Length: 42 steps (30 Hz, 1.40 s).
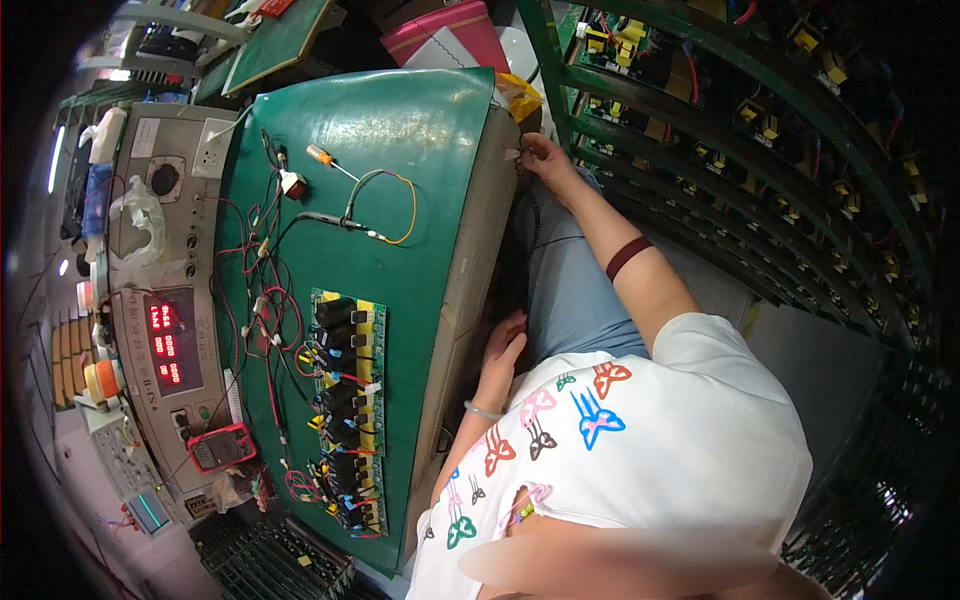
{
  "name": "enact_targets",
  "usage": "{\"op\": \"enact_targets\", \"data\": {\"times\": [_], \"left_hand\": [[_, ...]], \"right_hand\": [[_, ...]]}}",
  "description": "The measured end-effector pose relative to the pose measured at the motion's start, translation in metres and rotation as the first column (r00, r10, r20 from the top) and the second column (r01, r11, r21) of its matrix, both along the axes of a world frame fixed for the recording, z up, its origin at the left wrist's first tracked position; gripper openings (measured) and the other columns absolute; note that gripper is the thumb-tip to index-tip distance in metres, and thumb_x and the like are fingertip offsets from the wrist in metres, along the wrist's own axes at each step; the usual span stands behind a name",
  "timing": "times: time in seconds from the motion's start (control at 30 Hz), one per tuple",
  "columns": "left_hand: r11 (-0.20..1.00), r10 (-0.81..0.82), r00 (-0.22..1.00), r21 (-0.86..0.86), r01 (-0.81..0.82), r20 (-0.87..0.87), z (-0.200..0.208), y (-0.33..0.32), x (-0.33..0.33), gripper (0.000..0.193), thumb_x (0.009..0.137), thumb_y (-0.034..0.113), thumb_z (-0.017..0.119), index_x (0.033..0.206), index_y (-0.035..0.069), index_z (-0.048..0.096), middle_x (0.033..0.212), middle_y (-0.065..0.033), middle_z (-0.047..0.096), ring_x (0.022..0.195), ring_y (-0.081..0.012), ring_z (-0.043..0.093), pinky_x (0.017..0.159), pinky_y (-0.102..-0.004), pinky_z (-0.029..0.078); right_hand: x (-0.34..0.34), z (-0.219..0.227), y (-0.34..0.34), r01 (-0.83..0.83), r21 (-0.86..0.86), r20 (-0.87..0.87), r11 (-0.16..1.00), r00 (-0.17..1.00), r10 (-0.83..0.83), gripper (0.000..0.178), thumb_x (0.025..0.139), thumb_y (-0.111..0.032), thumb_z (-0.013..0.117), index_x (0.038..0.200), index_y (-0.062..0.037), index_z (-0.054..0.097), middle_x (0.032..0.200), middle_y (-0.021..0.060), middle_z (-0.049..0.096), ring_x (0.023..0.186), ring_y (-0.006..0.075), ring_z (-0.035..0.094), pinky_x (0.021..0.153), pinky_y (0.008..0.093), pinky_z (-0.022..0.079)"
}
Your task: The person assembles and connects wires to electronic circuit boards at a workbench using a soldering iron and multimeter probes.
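Note:
My right hand (546, 166) is at the upper corner of the bench, fingers pinched beside a small white piece (512, 155) on its edge. A dark coiled cord (533, 215) hangs just below those fingers; what exactly they grip is too small to tell. My left hand (503, 342) rests by my lap beside the bench edge, fingers loosely curled and apart from the thumb, with nothing visible in it. Circuit boards (350, 410) with black and yellow parts stand in a row on the green mat (425, 200), nearest to my left hand.
On the mat lie an orange-handled screwdriver (320, 155), a wire loop (412, 205) and tangled red and black leads (262, 250). A grey test unit with a red-lit display (165, 340) and a red multimeter (222, 447) line the far side. Green racks (690, 105) of boards stand at the right.

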<state>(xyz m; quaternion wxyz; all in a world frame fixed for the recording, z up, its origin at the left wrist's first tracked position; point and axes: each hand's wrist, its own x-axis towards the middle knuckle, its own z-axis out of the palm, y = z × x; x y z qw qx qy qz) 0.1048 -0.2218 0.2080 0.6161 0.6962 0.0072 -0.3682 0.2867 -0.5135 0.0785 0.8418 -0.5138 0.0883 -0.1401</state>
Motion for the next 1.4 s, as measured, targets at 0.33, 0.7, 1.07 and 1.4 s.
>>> {"op": "enact_targets", "data": {"times": [0.33,0.7,1.07,1.4], "left_hand": [[0.969,0.221,0.962,-0.075,-0.235,-0.157,-0.005,0.053,-0.039,0.023,0.1,0.009,0.053,0.121,0.002,0.059,0.121,-0.0116,0.064,0.111,-0.0214,0.06,0.101,-0.0327,0.045],[0.935,0.341,0.931,-0.058,-0.35,-0.129,-0.013,0.079,-0.06,0.023,0.101,0.011,0.054,0.121,0.002,0.058,0.119,-0.012,0.065,0.111,-0.0214,0.061,0.099,-0.0329,0.046],[0.894,0.448,0.892,0.008,-0.448,-0.063,-0.011,0.11,-0.109,0.023,0.099,0.007,0.053,0.12,0.0,0.058,0.116,-0.0126,0.067,0.109,-0.0192,0.061,0.099,-0.03,0.046],[0.817,0.569,0.822,-0.102,-0.568,-0.017,-0.029,0.121,-0.131,0.022,0.099,0.008,0.054,0.118,0.0,0.059,0.113,-0.0108,0.066,0.107,-0.02,0.063,0.096,-0.0313,0.049]], "right_hand": [[0.002,0.008,0.006,0.02,-0.079,-0.119,0.997,0.992,-0.03,0.051,0.091,-0.009,0.069,0.139,-0.0069,0.053,0.118,-0.0015,0.062,0.11,0.01,0.056,0.097,0.0262,0.042],[-0.002,0.007,0.009,0.029,-0.003,-0.108,1.0,0.994,-0.03,0.056,0.092,-0.014,0.07,0.143,-0.0043,0.049,0.124,0.0032,0.062,0.113,0.0137,0.057,0.1,0.0278,0.043],[-0.007,0.056,-0.003,0.041,-0.095,-0.132,0.995,0.99,-0.053,0.038,0.096,-0.031,0.067,0.122,-0.0061,0.058,0.113,-0.0007,0.061,0.106,0.0127,0.054,0.096,0.0285,0.04],[0.001,0.047,-0.008,-0.056,0.026,-0.184,0.998,0.981,0.06,0.053,0.092,-0.022,0.068,0.14,-0.0116,0.049,0.135,0.0024,0.054,0.123,0.0206,0.049,0.104,0.0408,0.038]]}}
